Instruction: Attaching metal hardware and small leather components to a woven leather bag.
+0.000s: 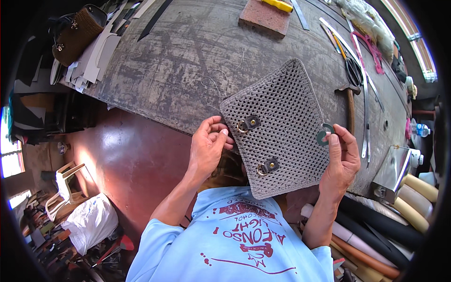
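Across the near edge of the worn tabletop [169,70] I see a grey woven panel [291,122], tilted, its upper part over the surface and its lower part past the edge. Far off sits a reddish block [263,21]; a hammer [351,108] lies right of the panel. My left hand [205,148] is at the panel's left edge, loosely curled; whether its fingers grip it, I cannot tell. My right hand [341,162] is by the right edge, fingers narrowed to pinch a small dark green piece [322,137].
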Demonstrator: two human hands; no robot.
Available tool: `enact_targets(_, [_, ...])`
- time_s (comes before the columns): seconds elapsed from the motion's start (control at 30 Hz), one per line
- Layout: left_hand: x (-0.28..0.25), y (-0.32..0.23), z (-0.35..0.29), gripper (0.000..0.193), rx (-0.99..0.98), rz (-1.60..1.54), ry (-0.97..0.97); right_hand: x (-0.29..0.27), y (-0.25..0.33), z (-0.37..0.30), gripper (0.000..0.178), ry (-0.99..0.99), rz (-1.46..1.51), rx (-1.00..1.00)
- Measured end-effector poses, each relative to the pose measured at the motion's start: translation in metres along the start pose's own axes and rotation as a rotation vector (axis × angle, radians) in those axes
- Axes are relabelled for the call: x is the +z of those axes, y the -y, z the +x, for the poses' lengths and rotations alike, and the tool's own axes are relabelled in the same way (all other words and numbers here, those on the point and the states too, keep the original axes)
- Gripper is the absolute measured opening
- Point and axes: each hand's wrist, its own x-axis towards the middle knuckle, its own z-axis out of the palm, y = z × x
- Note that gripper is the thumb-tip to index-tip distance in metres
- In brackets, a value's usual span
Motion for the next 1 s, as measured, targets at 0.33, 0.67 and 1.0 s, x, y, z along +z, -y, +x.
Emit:
enact_targets(0.33, [-0.014, -0.006, 0.033, 0.026, 1.002, 1.121, -0.212, 0.025, 0.007, -0.012, 0.021, 0.170, -0.014, 0.094])
enact_targets(0.67, [-0.020, -0.002, 0.014, 0.011, 0.663, 0.704, -0.217, 0.077, 0.011, -0.011, 0.019, 0.344, -0.123, 0.124])
enact_targets(1.0, [0.000, 0.006, 0.043, 0.022, 0.813, 0.677, -0.250, 0.096, 0.006, -0.004, 0.019, 0.341, -0.194, 0.211])
